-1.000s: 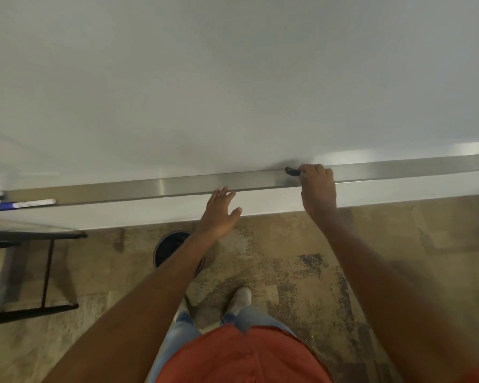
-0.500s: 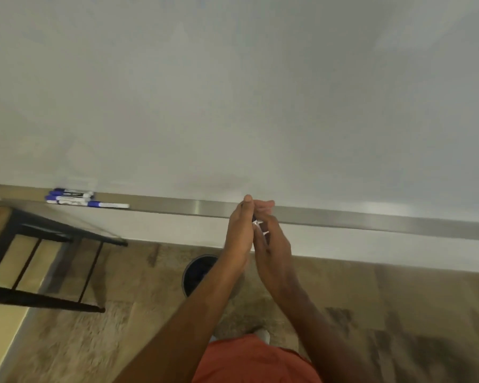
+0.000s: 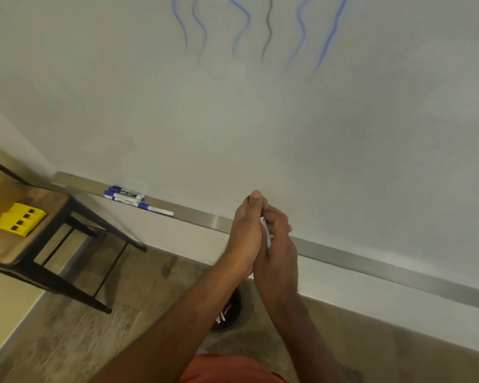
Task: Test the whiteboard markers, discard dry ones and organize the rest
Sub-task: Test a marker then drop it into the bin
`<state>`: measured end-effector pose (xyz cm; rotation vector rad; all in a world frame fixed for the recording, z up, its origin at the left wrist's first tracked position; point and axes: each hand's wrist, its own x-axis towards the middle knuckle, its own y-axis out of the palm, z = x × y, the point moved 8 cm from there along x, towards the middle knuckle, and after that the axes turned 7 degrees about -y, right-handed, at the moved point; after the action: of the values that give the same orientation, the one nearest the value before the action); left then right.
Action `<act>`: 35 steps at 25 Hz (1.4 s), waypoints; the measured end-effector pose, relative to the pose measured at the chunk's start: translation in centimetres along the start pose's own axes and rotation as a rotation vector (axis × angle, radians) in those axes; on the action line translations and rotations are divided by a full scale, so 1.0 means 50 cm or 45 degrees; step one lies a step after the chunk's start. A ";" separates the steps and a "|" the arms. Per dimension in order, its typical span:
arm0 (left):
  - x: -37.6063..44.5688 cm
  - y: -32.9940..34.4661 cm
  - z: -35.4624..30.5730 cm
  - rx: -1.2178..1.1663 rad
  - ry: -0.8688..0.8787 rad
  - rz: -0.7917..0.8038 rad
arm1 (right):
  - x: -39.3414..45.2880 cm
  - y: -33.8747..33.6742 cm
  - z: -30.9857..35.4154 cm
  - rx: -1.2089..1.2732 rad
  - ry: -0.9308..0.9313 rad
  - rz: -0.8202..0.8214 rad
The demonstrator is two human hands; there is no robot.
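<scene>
Both hands, the left hand (image 3: 245,233) and right hand (image 3: 277,239), are pressed together gripping a marker (image 3: 266,230) at six o'clock below the squiggles (image 3: 266,29), and a hard cap tug could fling it floorward.

Dim, even indoor light; soft overall blur; wide-angle bending at edges

place: office or classroom | evidence: wall whiteboard (image 3: 260,120) with metal marker tray (image 3: 371,265), side table (image 3: 25,244)
</scene>
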<state>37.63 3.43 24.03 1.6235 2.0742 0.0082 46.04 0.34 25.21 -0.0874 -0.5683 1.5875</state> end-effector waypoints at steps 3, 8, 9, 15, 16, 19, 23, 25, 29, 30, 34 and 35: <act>0.001 -0.035 -0.062 -0.044 0.081 0.027 | 0.013 0.035 0.063 -0.009 0.030 0.042; 0.014 -0.113 -0.147 -0.058 0.148 0.059 | 0.043 0.115 0.146 -0.058 0.032 0.106; 0.017 -0.132 -0.158 -0.069 0.155 0.057 | 0.046 0.132 0.162 -0.049 0.021 0.108; 0.026 -0.241 -0.223 -0.109 0.196 0.095 | 0.059 0.239 0.235 -0.032 -0.002 0.100; 0.027 -0.262 -0.234 -0.118 0.197 0.094 | 0.062 0.261 0.247 -0.025 -0.008 0.103; 0.028 -0.310 -0.274 -0.143 0.240 0.116 | 0.071 0.311 0.280 0.022 -0.022 0.087; 0.032 -0.349 -0.307 -0.133 0.243 0.115 | 0.079 0.352 0.306 -0.031 -0.019 0.088; 0.029 -0.349 -0.321 -0.141 0.253 0.158 | 0.080 0.356 0.318 -0.061 -0.004 0.075; 0.021 -0.335 -0.341 -0.087 0.239 0.193 | 0.083 0.342 0.348 -0.056 -0.016 0.003; 0.018 -0.328 -0.345 -0.061 0.239 0.203 | 0.086 0.332 0.357 -0.064 -0.029 -0.020; 0.000 -0.295 -0.399 -0.086 0.326 0.323 | 0.105 0.284 0.394 -0.111 -0.089 -0.096; 0.000 -0.285 -0.425 -0.076 0.387 0.365 | 0.111 0.272 0.403 -0.128 -0.102 -0.104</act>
<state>16.51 5.57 38.27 1.9671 2.0087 0.4354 25.13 -0.32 38.80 -0.0751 -0.7059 1.4880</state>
